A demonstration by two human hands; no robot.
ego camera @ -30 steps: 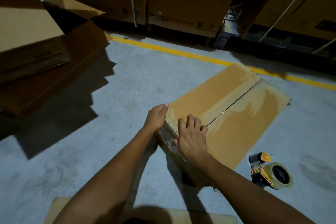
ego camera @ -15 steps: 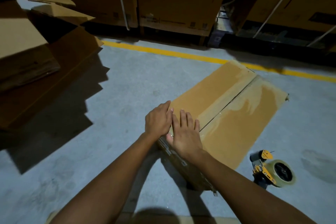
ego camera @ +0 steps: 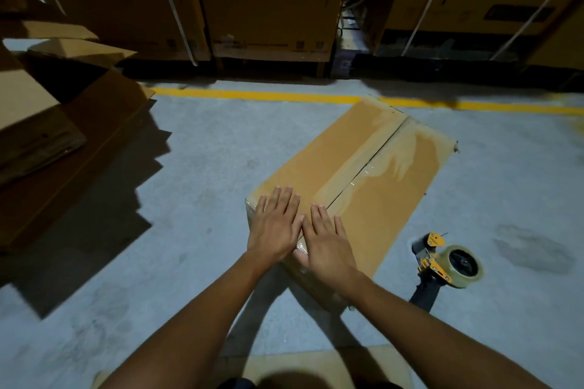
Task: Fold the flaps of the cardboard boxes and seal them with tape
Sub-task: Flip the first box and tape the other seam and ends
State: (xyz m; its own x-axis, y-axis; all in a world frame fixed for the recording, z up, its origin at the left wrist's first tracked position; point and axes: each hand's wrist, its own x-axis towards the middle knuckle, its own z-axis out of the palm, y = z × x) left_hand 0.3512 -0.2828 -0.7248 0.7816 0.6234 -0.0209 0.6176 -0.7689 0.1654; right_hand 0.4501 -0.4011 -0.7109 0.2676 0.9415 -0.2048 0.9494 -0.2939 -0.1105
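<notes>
Head view. A second ago the left hand (ego camera: 274,228) had its fingers hooked over the near end of the cardboard box (ego camera: 379,205), and the right hand (ego camera: 328,245) sat on the top edge with its fingers curled. Now both hands lie flat side by side on the near end of the top, fingers straight, gripping nothing, palms pressing down.

The box rests on the floor (ego camera: 205,167), flaps closed. A clear tape strip (ego camera: 357,174) runs along the centre seam.

The tape dispenser (ego camera: 455,264) lies on the floor just beside the box, to its right, untouched.

We read the change as moving from wrapping the tape end over the edge to smoothing it. This face looks sealed. Other cartons (ego camera: 38,123) wait at left.
</notes>
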